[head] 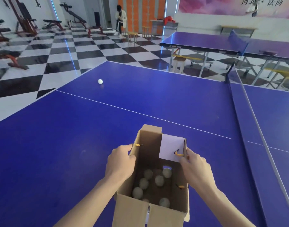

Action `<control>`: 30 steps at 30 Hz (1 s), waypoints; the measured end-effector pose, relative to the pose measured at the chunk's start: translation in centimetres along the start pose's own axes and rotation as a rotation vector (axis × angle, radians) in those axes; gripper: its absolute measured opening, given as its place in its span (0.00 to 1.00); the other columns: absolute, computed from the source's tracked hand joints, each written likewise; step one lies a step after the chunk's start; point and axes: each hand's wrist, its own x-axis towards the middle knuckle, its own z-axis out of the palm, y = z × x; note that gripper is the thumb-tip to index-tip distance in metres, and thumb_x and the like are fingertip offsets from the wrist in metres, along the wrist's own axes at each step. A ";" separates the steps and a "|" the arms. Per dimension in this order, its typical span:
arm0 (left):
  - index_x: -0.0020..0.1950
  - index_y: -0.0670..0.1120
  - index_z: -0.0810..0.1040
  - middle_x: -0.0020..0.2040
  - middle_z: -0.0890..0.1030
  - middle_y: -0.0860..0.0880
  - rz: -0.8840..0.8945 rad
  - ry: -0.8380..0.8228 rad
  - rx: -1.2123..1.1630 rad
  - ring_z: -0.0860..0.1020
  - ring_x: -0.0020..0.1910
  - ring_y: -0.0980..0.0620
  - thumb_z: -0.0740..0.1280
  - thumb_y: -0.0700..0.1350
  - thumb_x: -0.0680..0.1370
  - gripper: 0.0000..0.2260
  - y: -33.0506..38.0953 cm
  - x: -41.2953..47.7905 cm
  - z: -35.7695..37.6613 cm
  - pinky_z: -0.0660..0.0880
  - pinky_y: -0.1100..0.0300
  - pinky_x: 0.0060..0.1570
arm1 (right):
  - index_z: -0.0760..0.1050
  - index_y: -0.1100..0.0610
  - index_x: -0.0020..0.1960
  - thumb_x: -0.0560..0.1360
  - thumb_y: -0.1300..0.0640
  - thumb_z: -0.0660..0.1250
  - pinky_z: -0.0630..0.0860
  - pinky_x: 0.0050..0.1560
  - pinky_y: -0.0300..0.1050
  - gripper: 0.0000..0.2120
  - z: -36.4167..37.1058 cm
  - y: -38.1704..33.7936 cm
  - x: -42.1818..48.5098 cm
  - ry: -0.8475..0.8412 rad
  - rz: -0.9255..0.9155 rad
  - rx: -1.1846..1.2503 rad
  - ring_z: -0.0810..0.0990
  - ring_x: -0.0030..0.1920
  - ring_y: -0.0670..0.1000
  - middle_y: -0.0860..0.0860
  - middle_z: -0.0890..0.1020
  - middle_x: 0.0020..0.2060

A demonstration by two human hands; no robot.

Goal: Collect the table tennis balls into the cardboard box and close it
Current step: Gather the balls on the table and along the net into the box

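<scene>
An open cardboard box (137, 212) stands on the blue table tennis table (75, 136) close in front of me. Several white balls (159, 180) lie on its bottom. My left hand (120, 163) grips the box's left wall near the top edge. My right hand (195, 167) grips the right wall beside a yellow cord handle (179, 154). A white sheet (171, 149) lines the inside of the far right corner. One white ball (100, 81) lies alone on the table near the far left corner, well away from both hands.
The net (245, 108) runs along the right side of the table. A second blue table (206, 40) stands behind it. A chequered floor, weight benches and a seated person (120, 18) fill the background.
</scene>
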 end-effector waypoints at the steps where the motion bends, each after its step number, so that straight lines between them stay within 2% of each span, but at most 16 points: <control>1: 0.67 0.48 0.73 0.60 0.79 0.49 -0.010 0.010 0.002 0.81 0.48 0.45 0.64 0.43 0.77 0.18 -0.2 -0.1 -0.4 0.79 0.54 0.45 | 0.70 0.54 0.44 0.80 0.50 0.54 0.62 0.24 0.38 0.11 0.0 -0.4 0.0 -0.005 -0.013 0.008 0.70 0.26 0.45 0.45 0.73 0.28; 5: 0.67 0.47 0.72 0.62 0.78 0.49 -0.047 0.077 -0.002 0.81 0.48 0.46 0.65 0.44 0.77 0.18 -1.4 -0.3 -2.8 0.80 0.54 0.46 | 0.69 0.53 0.41 0.80 0.48 0.54 0.61 0.25 0.40 0.13 0.4 -3.0 0.1 -0.024 -0.076 0.008 0.69 0.26 0.45 0.46 0.72 0.28; 10: 0.65 0.46 0.74 0.56 0.81 0.48 -0.075 0.179 0.001 0.81 0.46 0.47 0.65 0.44 0.77 0.16 -3.8 0.1 -6.1 0.78 0.58 0.41 | 0.69 0.52 0.38 0.78 0.49 0.56 0.63 0.26 0.40 0.12 1.5 -7.1 -0.2 -0.039 -0.125 0.042 0.71 0.27 0.47 0.46 0.75 0.29; 14: 0.65 0.45 0.74 0.58 0.80 0.47 -0.131 0.260 -0.031 0.80 0.48 0.47 0.65 0.43 0.77 0.16 -6.1 0.2 -8.9 0.78 0.57 0.42 | 0.69 0.46 0.45 0.75 0.51 0.60 0.70 0.29 0.39 0.01 2.7 -10.2 -1.7 -0.118 -0.151 0.053 0.78 0.33 0.48 0.46 0.79 0.36; 16: 0.64 0.45 0.75 0.57 0.80 0.47 -0.147 0.295 -0.048 0.80 0.47 0.48 0.65 0.44 0.77 0.16 -7.4 0.0 -10.5 0.76 0.60 0.38 | 0.70 0.49 0.44 0.73 0.53 0.61 0.71 0.30 0.39 0.01 3.4 -11.8 -2.7 -0.138 -0.171 0.024 0.79 0.34 0.49 0.48 0.80 0.37; 19: 0.62 0.44 0.77 0.53 0.81 0.48 -0.134 0.331 -0.054 0.76 0.38 0.53 0.66 0.44 0.77 0.14 -9.4 -0.5 -13.2 0.70 0.66 0.29 | 0.74 0.56 0.41 0.72 0.57 0.59 0.67 0.27 0.40 0.06 4.6 -15.2 -4.3 -0.159 -0.164 0.020 0.72 0.28 0.50 0.52 0.78 0.32; 21: 0.61 0.44 0.77 0.52 0.82 0.48 -0.129 0.336 -0.046 0.74 0.35 0.54 0.66 0.44 0.77 0.13 -10.9 -0.8 -14.9 0.66 0.68 0.26 | 0.71 0.57 0.36 0.73 0.59 0.58 0.64 0.26 0.40 0.08 5.6 -17.3 -5.4 -0.147 -0.149 0.047 0.68 0.26 0.50 0.51 0.74 0.28; 25: 0.62 0.44 0.76 0.54 0.81 0.47 -0.146 0.325 -0.042 0.78 0.38 0.52 0.66 0.44 0.77 0.14 -14.2 -1.1 -18.5 0.67 0.67 0.27 | 0.65 0.55 0.30 0.74 0.61 0.57 0.62 0.24 0.41 0.14 8.0 -21.4 -7.0 -0.089 -0.172 0.057 0.66 0.25 0.49 0.50 0.70 0.26; 30: 0.65 0.45 0.74 0.57 0.80 0.47 -0.160 0.315 -0.054 0.80 0.43 0.50 0.66 0.44 0.77 0.17 -18.2 -0.3 -21.6 0.70 0.66 0.30 | 0.65 0.55 0.30 0.75 0.62 0.57 0.62 0.24 0.40 0.15 11.0 -25.5 -7.6 -0.069 -0.201 0.067 0.66 0.24 0.49 0.50 0.71 0.25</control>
